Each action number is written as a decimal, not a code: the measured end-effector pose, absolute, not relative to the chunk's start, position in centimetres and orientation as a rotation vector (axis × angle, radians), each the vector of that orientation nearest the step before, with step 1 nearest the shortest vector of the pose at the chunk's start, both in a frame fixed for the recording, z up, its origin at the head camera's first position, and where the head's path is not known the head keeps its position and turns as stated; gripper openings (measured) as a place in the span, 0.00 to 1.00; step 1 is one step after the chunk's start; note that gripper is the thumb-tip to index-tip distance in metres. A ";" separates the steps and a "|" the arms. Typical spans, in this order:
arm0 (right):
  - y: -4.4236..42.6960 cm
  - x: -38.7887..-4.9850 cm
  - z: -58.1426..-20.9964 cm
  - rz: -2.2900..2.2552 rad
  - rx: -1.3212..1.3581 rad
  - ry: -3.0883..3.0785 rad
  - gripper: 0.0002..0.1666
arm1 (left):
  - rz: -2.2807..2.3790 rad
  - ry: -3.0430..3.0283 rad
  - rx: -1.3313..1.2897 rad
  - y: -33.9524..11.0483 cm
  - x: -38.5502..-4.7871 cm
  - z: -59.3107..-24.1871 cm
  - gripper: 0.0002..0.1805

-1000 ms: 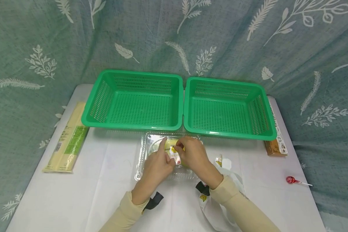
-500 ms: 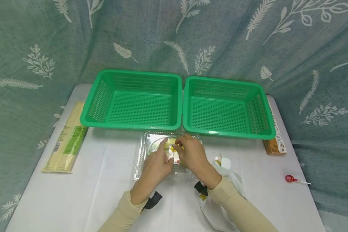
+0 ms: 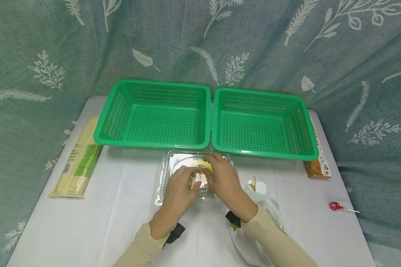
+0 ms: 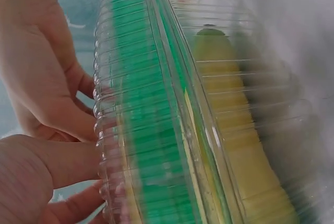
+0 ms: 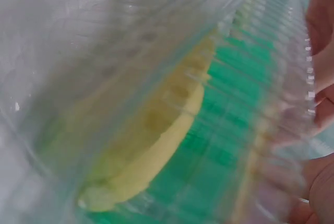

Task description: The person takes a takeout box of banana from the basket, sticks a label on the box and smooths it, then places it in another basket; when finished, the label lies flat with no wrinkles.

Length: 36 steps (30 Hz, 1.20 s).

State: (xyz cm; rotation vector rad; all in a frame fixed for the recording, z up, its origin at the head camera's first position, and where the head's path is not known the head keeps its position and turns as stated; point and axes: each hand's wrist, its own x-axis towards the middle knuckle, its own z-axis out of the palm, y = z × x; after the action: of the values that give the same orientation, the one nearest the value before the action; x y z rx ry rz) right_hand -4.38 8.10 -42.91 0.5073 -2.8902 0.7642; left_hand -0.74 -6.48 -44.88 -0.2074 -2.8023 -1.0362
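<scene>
A clear plastic clamshell box (image 3: 160,185) lies on the table in front of the baskets. Through its ribbed wall the left wrist view shows a yellow banana (image 4: 224,88) with a greenish tip. A small white label (image 3: 201,181) with a banana picture is on the lid, between the hands. My right hand (image 3: 225,181) pinches its upper part between thumb and index finger. From the other side my left hand (image 3: 178,193) touches the label, its index finger reaching to the right thumb. The fingertips partly hide the label, so its contact with the lid cannot be told.
Two green baskets (image 3: 153,144) (image 3: 264,152) stand side by side behind the box. A yellowish packet (image 3: 77,163) lies at the left, a brown box (image 3: 317,168) and a red lollipop (image 3: 335,206) at the right. A white strip with banana pictures (image 3: 247,244) lies under the right forearm.
The left index finger, earlier straight and pointing away over the lid, has come down and right to the label's upper part. My right hand stays nearly in place.
</scene>
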 end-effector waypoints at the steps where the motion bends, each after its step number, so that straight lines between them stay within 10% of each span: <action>1: 8.2 -4.2 -42.8 0.763 0.511 -2.888 0.15 | -1.018 -2.783 -0.233 -6.5 -0.7 -44.9 0.19; 36: 10.3 1.6 -44.3 0.356 0.922 -3.134 0.41 | -0.619 -3.073 -0.641 -7.7 0.3 -45.6 0.29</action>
State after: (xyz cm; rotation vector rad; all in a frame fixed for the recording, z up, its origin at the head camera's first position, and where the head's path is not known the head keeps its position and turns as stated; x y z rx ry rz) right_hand 1.56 10.35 -44.29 0.9225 -3.1335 0.3559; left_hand 0.35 -7.73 -45.63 -0.6406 -3.0725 -0.6189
